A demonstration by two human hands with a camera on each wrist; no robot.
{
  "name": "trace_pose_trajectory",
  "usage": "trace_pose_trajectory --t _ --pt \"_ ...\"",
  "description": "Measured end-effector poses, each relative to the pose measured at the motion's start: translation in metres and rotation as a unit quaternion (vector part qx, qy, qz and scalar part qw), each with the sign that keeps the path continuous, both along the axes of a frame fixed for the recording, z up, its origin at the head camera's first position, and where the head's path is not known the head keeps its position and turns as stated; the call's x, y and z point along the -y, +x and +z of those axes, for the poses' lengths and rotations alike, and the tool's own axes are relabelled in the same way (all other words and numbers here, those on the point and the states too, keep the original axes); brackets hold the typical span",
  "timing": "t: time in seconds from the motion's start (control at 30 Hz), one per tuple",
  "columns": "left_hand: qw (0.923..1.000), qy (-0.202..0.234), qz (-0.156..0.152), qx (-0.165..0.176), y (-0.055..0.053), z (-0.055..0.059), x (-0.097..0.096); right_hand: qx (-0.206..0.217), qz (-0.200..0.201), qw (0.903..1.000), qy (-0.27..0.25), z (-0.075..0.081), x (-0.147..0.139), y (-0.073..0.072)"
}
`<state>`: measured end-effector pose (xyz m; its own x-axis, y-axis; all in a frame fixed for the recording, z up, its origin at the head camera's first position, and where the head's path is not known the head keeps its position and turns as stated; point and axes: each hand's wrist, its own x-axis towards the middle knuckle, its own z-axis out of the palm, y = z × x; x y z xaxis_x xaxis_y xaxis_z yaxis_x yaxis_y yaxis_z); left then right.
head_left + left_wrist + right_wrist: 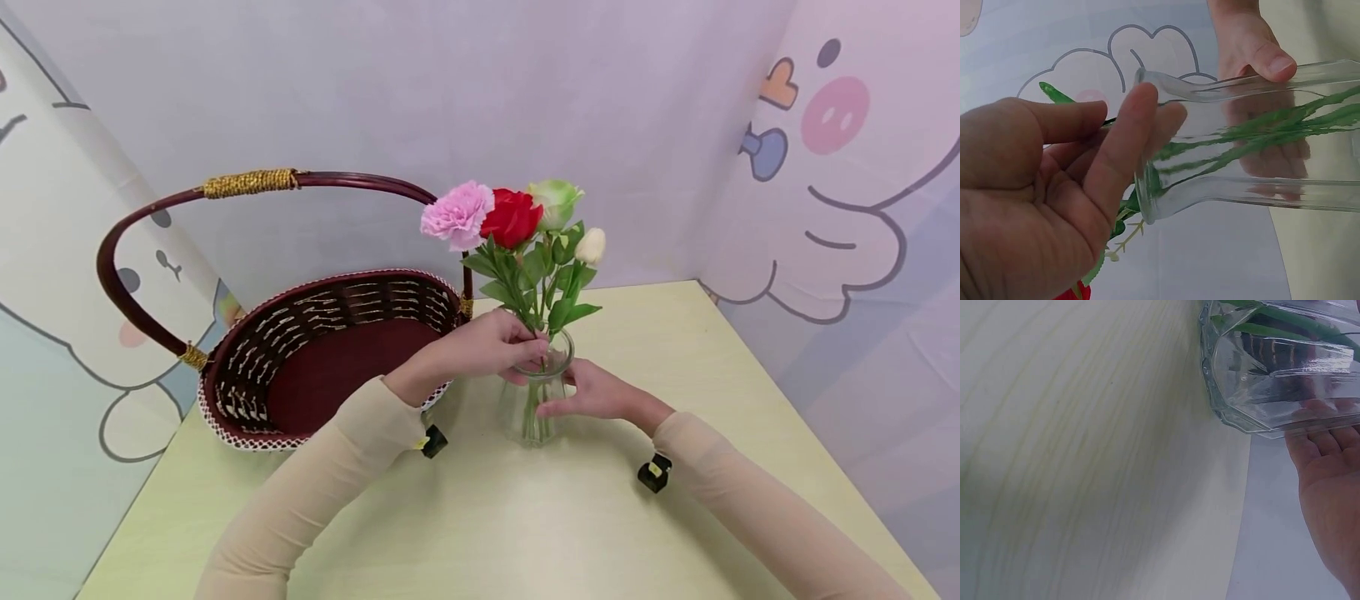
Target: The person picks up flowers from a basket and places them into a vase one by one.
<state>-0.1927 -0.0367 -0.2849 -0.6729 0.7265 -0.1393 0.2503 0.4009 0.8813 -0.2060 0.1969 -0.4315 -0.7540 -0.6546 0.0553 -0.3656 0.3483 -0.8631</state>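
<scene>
A clear glass vase [516, 423] stands on the table, with green stems [1266, 125] inside it. Above its rim rise a pink carnation [456, 215], a red rose [512, 220], a pale green rose [556, 204] and a cream tulip bud [591, 247], with green leaves below the blooms. My left hand [491, 343] is at the vase mouth, thumb and index finger pinching a flower stem, other fingers at the rim. On the vase's right side, my right hand [600, 392] grips the body, thumb in front and fingers behind the glass.
Left of the vase sits a dark brown woven basket [352, 367] with white lace trim; its tall arched handle [251, 183] reaches up behind the left arm. Cartoon-print curtains [645, 125] enclose the pale wooden table [525, 517] at the back and sides.
</scene>
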Motion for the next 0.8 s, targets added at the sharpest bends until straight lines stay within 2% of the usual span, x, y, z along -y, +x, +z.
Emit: trace_pose_trajectory --t 0.2,0.33,0.43,0.67,0.8 --pt "0.9986 -0.033 0.002 -0.041 0.0 0.001 -0.003 0.0 0.004 1.0 -0.007 -0.001 0.0 0.0" --pt "0.9939 -0.077 0.001 -0.08 0.002 0.005 -0.007 0.0 0.006 0.9999 -0.01 -0.001 0.0 0.0" --pt "0.9901 -0.102 -0.001 -0.097 0.003 0.008 -0.01 -0.001 0.005 0.9999 -0.01 -0.001 0.0 0.0" --pt "0.9882 -0.118 -0.002 -0.097 0.003 0.01 -0.012 0.0 0.006 0.9999 -0.01 -0.001 -0.001 -0.001" --pt "0.9889 -0.115 -0.015 -0.092 0.005 0.014 -0.01 0.005 0.0 1.0 -0.007 -0.001 -0.001 -0.001"
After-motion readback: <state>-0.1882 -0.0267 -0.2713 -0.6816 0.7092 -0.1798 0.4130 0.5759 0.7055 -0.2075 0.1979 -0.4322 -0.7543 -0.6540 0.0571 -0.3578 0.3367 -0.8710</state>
